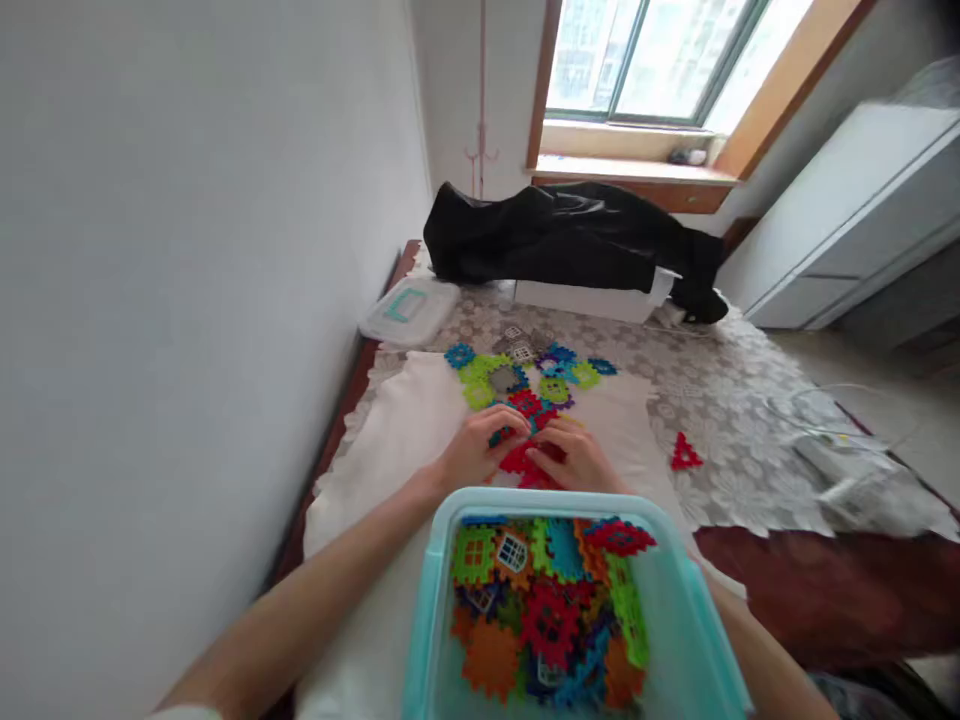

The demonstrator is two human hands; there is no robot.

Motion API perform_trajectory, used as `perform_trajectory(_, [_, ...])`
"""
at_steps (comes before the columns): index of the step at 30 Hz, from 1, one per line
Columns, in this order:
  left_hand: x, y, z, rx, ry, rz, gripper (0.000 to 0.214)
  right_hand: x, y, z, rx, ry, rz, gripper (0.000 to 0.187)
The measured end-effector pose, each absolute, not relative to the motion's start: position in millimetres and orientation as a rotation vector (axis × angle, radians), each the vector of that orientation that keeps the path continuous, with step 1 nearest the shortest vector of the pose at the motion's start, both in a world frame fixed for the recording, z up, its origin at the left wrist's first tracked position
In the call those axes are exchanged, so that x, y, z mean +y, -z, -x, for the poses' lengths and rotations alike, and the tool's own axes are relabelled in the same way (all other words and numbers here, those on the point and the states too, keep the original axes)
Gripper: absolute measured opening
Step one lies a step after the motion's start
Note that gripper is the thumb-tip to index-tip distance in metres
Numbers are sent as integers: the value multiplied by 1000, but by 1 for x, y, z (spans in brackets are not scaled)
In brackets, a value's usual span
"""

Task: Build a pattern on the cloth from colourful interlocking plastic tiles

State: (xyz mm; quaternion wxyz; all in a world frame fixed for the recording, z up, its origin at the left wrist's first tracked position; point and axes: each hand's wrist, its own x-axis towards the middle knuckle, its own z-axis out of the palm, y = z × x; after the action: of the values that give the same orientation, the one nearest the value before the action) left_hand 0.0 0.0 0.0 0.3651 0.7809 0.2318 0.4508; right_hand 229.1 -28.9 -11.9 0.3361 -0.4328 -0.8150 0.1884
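A bed (739, 420) with a grey floral cover is carrying a white cloth (390, 450) beneath interlocking plastic tiles (517, 375), with a clear plastic box (409, 312) lying far left, a black bundle (570, 235) and white carton (581, 300) far, and a red triangular tile (685, 453) right.

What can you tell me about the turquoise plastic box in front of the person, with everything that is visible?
The turquoise plastic box is an open, translucent, rectangular tub with a thick rounded rim. It is nearly full of interlocking plastic tiles in green, orange, red and blue, some with window shapes. It rests on a white cloth, between the forearms.
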Motion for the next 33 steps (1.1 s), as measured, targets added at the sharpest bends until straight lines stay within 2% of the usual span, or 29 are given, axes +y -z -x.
perform_trajectory(5, [2,0,0,775,-1108,-1934,13,-31,6,-229,-2015,-556,1243,18])
perform_trajectory(15, [0,-3,2,837,-987,-1904,18,-29,-3,-233,-1795,-730,1341,29])
perform_trajectory(21, [1,2,3,785,-985,-1857,32,-29,-3,-232,-1701,-818,1349,34])
perform_trajectory(25, [1,5,2,759,-977,-1804,40,-29,-1,-232,-1640,-832,1357,33])
perform_trajectory(33, [2,9,2,754,-994,-1789,43,-29,-1,-231,-1612,-868,1355,30])
